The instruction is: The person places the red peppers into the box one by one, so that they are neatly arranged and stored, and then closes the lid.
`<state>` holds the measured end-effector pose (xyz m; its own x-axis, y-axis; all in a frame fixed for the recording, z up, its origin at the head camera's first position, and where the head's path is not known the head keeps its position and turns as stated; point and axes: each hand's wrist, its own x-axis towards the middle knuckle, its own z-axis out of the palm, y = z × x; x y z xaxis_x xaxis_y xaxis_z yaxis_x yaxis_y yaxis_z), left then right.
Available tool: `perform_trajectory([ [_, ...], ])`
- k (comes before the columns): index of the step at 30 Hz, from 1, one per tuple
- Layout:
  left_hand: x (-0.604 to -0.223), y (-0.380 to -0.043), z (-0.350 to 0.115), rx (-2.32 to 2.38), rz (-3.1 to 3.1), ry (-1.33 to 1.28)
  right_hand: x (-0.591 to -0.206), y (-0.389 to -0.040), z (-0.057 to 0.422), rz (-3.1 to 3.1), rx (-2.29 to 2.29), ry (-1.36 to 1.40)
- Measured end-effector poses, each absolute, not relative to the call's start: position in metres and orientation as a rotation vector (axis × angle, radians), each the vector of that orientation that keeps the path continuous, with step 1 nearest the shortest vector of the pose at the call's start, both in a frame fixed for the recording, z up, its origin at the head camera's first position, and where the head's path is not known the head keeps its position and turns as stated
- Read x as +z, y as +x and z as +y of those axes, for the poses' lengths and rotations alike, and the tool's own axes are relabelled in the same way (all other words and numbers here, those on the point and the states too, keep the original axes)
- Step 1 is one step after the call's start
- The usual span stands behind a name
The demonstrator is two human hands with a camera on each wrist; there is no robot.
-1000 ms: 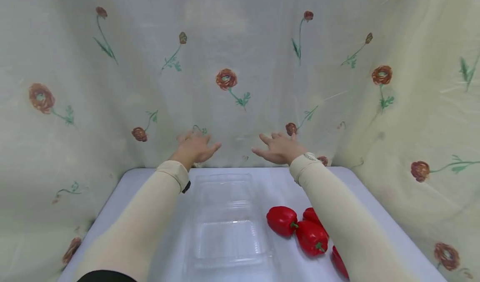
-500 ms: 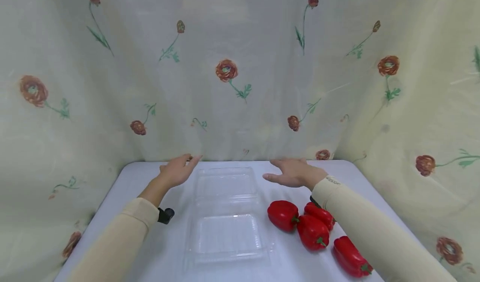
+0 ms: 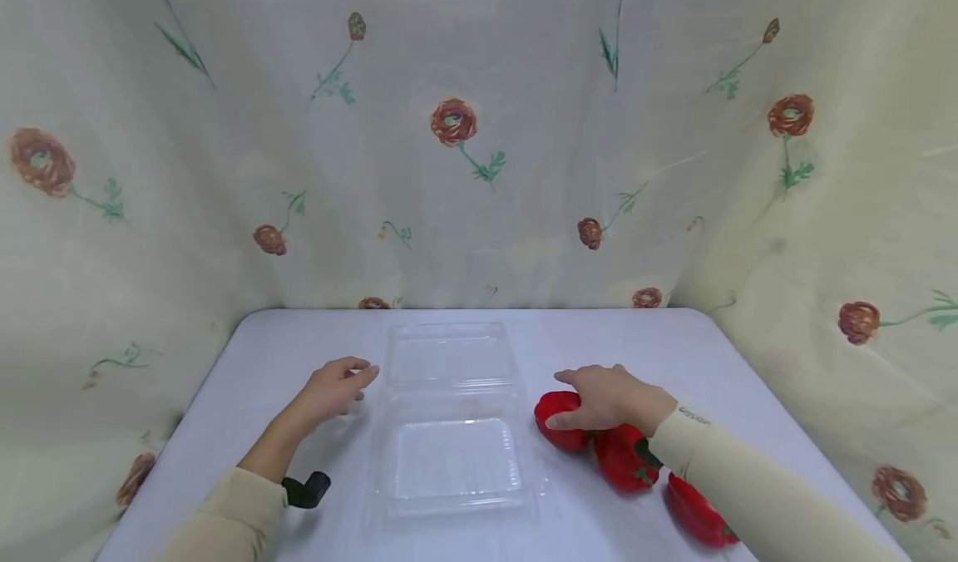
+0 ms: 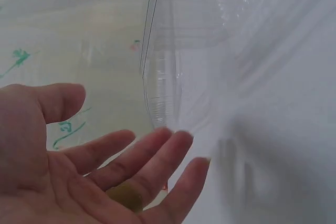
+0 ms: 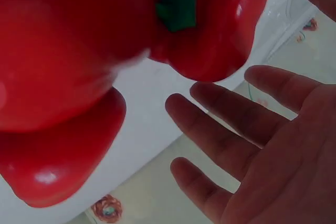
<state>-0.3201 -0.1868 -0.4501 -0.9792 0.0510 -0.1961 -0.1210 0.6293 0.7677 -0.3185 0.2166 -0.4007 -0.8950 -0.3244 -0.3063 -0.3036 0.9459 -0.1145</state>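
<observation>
We see the person's left hand (image 3: pixel 334 389) low over the left side of the white, round-cornered worktop (image 3: pixel 314 337), just beside a clear, rectangular plastic clamshell container (image 3: pixel 452 462). Its fingers (image 4: pixel 139 158) are loosely bent and spread slightly apart, and hold nothing. The container lies between the two hands, unfolded flat, one shallow half behind the other.

To our right of it, the person's right hand (image 3: pixel 609 400) is over a cluster of peppers, palm down, the thumb held away from the rest. Its fingers (image 5: pixel 210 135) are nearly straight and spread, with nothing in their hold; we cannot tell whether they touch a pepper. Partly beneath this hand we find a glossy red bell pepper (image 3: pixel 554 404); beside it, nearer the wrist, sits a second plump red pepper (image 3: pixel 617 462), its green stem facing the front. A third, longer-looking red pepper (image 3: pixel 696 512) lies nearer the front edge, partly covered by the cream sleeve (image 3: pixel 748 462). Behind everything we see a pale hanging cloth (image 3: pixel 479 213) printed with rust-coloured flowers.
</observation>
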Motion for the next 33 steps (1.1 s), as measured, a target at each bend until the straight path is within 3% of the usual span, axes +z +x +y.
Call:
perform_trajectory([
  [13,-0.477,-0.293,-0.192,1.563,2.374,-0.096,-0.416,-0.315,0.214,2.801,-0.112,-0.449],
  [21,-0.486,-0.285,-0.195,1.673,2.336,-0.074,-0.405,-0.319,0.215,2.836,-0.164,-0.473],
  [33,-0.495,-0.285,-0.197,1.606,2.385,-0.05,-0.383,-0.317,0.173,2.965,-0.179,-0.745],
])
